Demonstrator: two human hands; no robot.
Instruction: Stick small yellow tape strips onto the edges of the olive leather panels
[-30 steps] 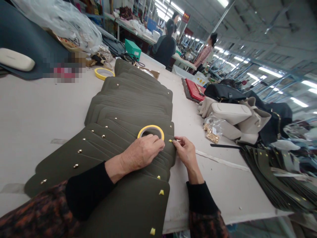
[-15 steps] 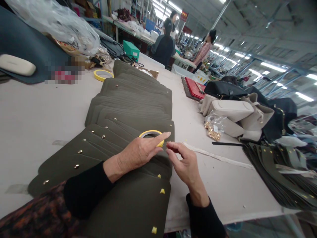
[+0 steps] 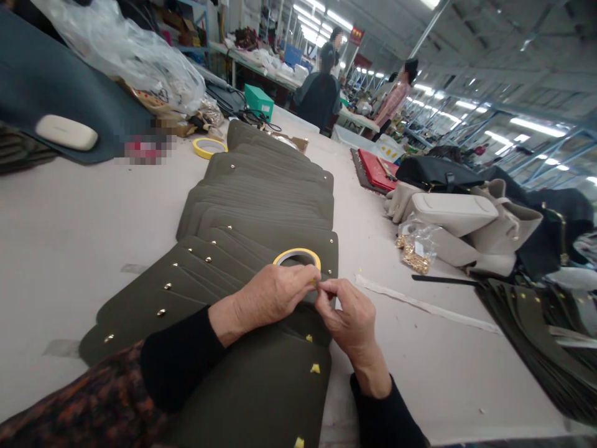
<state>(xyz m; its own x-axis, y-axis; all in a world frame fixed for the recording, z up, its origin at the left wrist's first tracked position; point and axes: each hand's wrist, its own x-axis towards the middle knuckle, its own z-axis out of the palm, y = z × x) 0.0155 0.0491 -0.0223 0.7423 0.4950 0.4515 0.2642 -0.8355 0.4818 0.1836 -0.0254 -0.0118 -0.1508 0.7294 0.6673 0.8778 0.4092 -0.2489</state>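
My left hand (image 3: 275,292) grips a roll of yellow tape (image 3: 298,253) by its near side, above a fanned row of dark olive panels (image 3: 261,211). Close against it, my right hand (image 3: 349,314) has thumb and forefinger pinched together at the roll's edge. Whatever lies in that pinch is too small to make out. Small metal studs (image 3: 161,312) dot the panels' left ends. Bits of yellow tape (image 3: 315,368) stick along the right edge of the nearest panels.
A second yellow tape roll (image 3: 209,148) lies beyond the panels. On the right are pale and black bags (image 3: 457,208), a clear packet of gold hardware (image 3: 416,249), a white strip (image 3: 424,305) and stacked dark strips (image 3: 527,348). Other people are in the background.
My left fingers have bent down from a stretched position onto the roll. The right thumb and forefinger have closed together and met the left fingertips. The whole view has shifted slightly.
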